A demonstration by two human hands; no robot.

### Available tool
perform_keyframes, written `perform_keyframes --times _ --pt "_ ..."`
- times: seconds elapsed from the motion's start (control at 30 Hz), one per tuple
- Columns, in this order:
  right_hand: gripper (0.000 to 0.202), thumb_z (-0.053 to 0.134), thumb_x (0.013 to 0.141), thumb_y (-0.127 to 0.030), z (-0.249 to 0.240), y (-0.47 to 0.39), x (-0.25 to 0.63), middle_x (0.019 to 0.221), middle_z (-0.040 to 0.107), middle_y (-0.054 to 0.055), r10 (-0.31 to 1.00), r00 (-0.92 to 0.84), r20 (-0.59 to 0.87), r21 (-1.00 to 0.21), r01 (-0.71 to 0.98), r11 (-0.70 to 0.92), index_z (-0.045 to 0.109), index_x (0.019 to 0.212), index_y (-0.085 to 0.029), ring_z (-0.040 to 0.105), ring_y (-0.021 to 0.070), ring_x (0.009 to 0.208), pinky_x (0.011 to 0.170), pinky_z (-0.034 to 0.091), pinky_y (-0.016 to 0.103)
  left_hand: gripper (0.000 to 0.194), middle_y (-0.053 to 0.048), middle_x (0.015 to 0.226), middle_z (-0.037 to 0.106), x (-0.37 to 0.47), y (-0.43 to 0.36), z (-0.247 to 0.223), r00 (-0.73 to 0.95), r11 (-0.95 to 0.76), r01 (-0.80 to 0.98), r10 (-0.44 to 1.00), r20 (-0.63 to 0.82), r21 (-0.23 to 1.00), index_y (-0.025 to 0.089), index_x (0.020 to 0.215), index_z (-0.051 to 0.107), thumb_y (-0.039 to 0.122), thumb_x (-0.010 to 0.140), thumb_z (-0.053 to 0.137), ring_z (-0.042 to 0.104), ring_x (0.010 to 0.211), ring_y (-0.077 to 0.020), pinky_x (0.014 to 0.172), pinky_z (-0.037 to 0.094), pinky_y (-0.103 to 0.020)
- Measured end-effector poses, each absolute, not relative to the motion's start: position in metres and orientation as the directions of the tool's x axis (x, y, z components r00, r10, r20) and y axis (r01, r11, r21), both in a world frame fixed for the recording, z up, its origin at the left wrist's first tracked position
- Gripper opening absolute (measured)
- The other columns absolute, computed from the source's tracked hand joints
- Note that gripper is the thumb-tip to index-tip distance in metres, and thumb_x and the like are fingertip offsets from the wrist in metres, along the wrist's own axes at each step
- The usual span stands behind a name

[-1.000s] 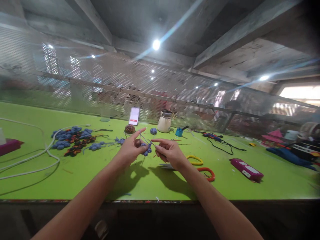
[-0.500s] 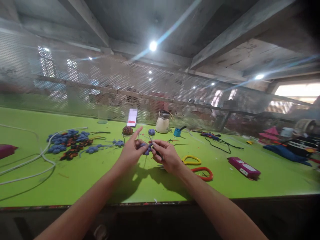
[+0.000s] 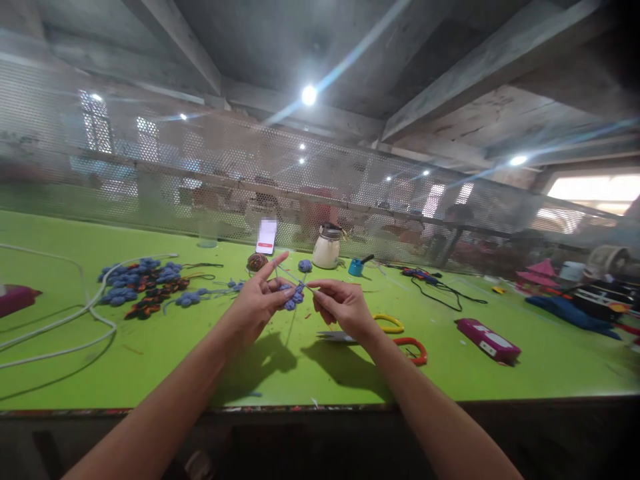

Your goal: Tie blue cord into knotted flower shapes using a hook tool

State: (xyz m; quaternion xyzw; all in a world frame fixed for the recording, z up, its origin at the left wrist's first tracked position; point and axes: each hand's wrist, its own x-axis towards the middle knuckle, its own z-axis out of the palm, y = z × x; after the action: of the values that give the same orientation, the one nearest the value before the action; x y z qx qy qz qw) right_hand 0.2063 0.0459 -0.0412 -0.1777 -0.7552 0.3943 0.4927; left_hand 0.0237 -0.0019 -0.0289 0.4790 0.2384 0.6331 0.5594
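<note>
My left hand [image 3: 257, 301] pinches a small purple-blue crocheted piece [image 3: 294, 299] between thumb and fingers, its index finger raised with yarn running over it. At the right edge of the piece, my right hand [image 3: 345, 305] grips a thin crochet hook [image 3: 308, 286], mostly hidden by the fingers. Behind the hands sit a blue yarn ball [image 3: 305, 266] and a dark multicoloured yarn ball [image 3: 257, 261]. Large scissors [image 3: 341, 337] with one yellow and one red handle loop lie partly under my right wrist.
Crocheted blue flowers [image 3: 118, 295] and dark orange ones lie left, beside a white cable [image 3: 103, 323]. A phone [image 3: 267, 236], a cream jug [image 3: 326, 250] and a blue pot [image 3: 355, 267] stand behind. A purple packet [image 3: 487, 341] lies right. A mesh screen [image 3: 280, 193] borders the table.
My right hand has drawn slightly right, away from my left hand, so more of the crocheted piece and the scissor blades show. Both hands keep their grip.
</note>
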Motion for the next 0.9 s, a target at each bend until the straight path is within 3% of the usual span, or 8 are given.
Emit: perform_keyframes --times 0.33,0.63,0.77,0.9 --pt "0.020 0.059 0.082 -0.022 -0.042 0.051 0.214 0.056 0.052 -0.003 0.587 -0.421 0.692 -0.637 0.027 0.770 0.071 0.095 -0.013 0.039 0.0047 0.041 0.039 0.037 0.019 0.088 -0.002 0.076 0.066 0.019 0.003 -0.032 0.080 -0.312 -0.455 0.918 0.388 0.834 0.021 0.141 0.039 0.012 0.063 0.078 0.060 0.068 -0.0125 0.059 0.042 -0.021" --pt "0.021 0.058 0.082 -0.022 -0.040 0.051 0.213 0.057 0.054 -0.002 0.570 -0.424 0.703 -0.604 0.066 0.794 0.072 0.095 -0.014 0.040 0.0051 0.043 0.040 0.036 0.019 0.092 -0.002 0.073 0.066 0.020 0.006 -0.034 0.051 -0.357 -0.372 0.914 0.402 0.857 0.017 0.143 0.035 0.016 0.062 0.079 0.061 0.070 -0.0145 0.062 0.044 -0.023" --pt "0.020 0.061 0.080 -0.024 -0.041 0.050 0.211 0.056 0.054 -0.002 0.617 -0.419 0.666 -0.654 0.070 0.753 0.072 0.092 -0.013 0.040 0.0048 0.041 0.039 0.034 0.019 0.094 0.001 0.068 0.063 0.024 0.008 -0.035 0.035 -0.403 -0.280 0.903 0.428 0.871 0.015 0.145 0.029 0.017 0.063 0.077 0.059 0.066 -0.0137 0.062 0.045 -0.025" --pt "0.028 0.065 0.078 -0.032 -0.043 0.048 0.205 0.053 0.054 -0.004 0.728 -0.459 0.509 -0.823 -0.010 0.569 0.070 0.098 -0.013 0.038 0.0036 0.036 0.035 0.029 0.018 0.093 0.004 0.063 0.059 0.026 0.009 -0.037 0.049 -0.445 -0.137 0.889 0.455 0.885 0.014 0.146 0.025 0.018 0.066 0.073 0.054 0.060 -0.0126 0.060 0.044 -0.027"
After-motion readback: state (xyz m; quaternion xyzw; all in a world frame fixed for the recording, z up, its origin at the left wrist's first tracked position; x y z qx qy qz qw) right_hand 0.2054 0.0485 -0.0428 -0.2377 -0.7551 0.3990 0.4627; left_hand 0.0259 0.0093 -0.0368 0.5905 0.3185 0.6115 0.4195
